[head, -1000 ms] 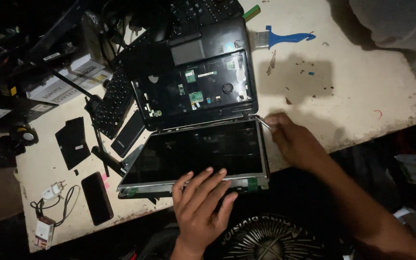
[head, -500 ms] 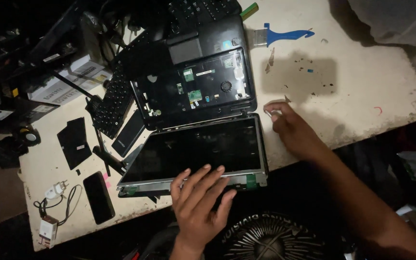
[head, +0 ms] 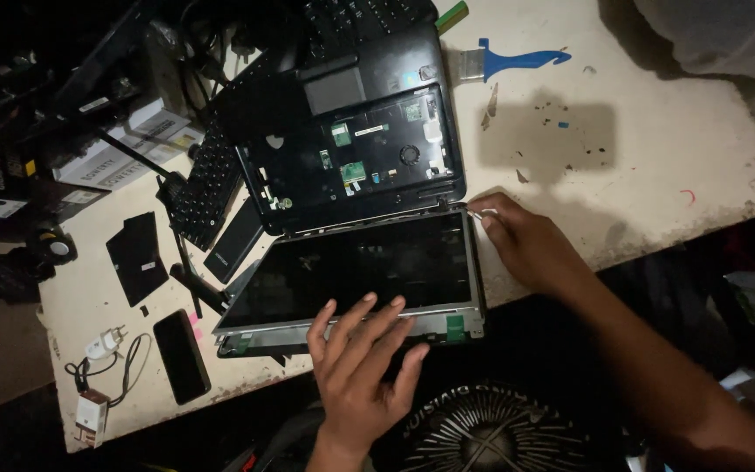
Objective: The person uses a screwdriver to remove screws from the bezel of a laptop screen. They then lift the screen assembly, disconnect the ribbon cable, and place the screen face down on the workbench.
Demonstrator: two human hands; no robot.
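A dismantled black laptop (head: 351,175) is laid open on a pale, scuffed surface (head: 675,166), its base stripped so that green circuit boards and a small round part are exposed. The screen panel (head: 356,271) is folded flat toward the near edge of the surface, its dark glass facing up and its metal frame bared along the bottom and right sides.

The left hand (head: 360,367) is spread flat — fingers apart, nothing gripped — with the fingertips (head: 369,304) pressed on the lower frame of the screen panel. The right hand (head: 526,245) is placed at the panel's upper right corner, by the hinge; its grip is pinched together on a small pale part (head: 485,212), too small to be identified.

Just left of the laptop base, a detached keyboard (head: 207,188) is seen lying at a slant, with a flat black cover piece (head: 233,240) beside it. Further left, another black plate (head: 137,258) is found, and near the front edge a dark phone (head: 182,356) is laid beside a white charger with its cable (head: 102,371).

Beyond the laptop, a blue plastic pry tool (head: 517,61) is set on the surface, with a dark stain and scattered specks (head: 552,144) just below it. Boxes and cluttered gear (head: 107,157) are piled in the dim left background. A dark garment with a pale radial print (head: 474,433) is visible below the surface edge.
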